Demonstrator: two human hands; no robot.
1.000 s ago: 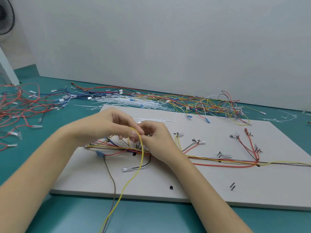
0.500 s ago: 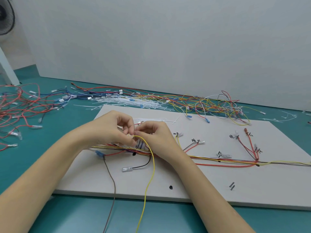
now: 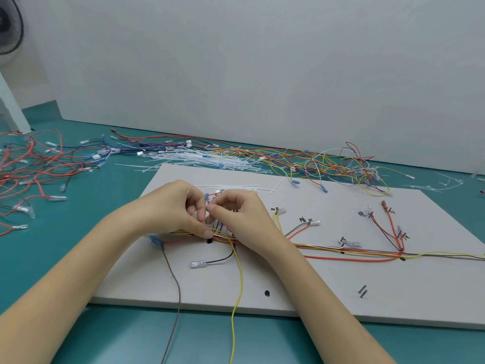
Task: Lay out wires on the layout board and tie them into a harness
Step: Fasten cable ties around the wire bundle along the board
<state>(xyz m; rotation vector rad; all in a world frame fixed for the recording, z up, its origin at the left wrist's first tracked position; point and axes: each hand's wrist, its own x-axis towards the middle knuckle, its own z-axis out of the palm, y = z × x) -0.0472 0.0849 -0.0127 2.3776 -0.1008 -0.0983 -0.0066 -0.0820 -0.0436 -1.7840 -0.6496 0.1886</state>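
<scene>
- Hands were held together over the left part of the white layout board point(image 3: 301, 298), which lay flat on the teal counter point(image 3: 110, 334).
- The left hand point(image 3: 173, 208) was curled, its grip pinched on something small above the wire bundle point(image 3: 349, 252), with one fingertip pressed down at the bundle; what exactly was pinched could not be told.
- The right hand point(image 3: 241, 214) was curled too, thumb and forefinger pressed together on a small pale piece just beside the left fingers.
- A yellow wire point(image 3: 240, 279) was seen running from under the hands, down over the board's near edge.
- A grey wire point(image 3: 175, 287) with a blue terminal was laid beside it, also over that edge.
- A black wire with a clear terminal point(image 3: 198, 264) lay on the board below the hands.
- The bundle was routed rightward across the board, branches fanned out to handwritten marks.
- Loose white cable ties point(image 3: 199, 160) and a tangle of spare wires point(image 3: 338, 166) were spread behind the board; red wires point(image 3: 29, 169) lay far left.
</scene>
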